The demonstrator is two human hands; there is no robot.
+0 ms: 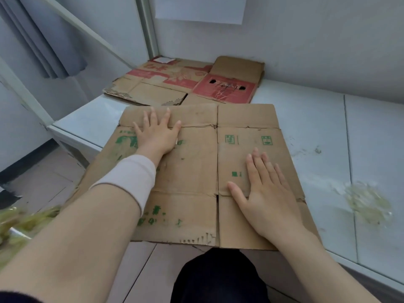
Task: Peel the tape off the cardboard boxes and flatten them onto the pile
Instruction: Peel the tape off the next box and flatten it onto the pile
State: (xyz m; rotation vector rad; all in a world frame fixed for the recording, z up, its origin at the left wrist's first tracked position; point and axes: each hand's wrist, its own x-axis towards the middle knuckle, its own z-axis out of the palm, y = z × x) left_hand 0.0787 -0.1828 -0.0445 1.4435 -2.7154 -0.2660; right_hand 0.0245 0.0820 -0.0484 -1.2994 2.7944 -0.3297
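— Head view: which step?
— Flattening. Left hand and right hand press open-palmed on the green-printed box, lying on the surface near the pile.
— Next?
— Likely sliding it onto that pile.

You are pressing a flattened box onto the white bench with both palms flat. Your left hand, fingers spread, is lying across its far-left fold, and your right hand is resting on its right panel. The near edge is overhanging the bench. Beyond it, the pile is lying in the corner.
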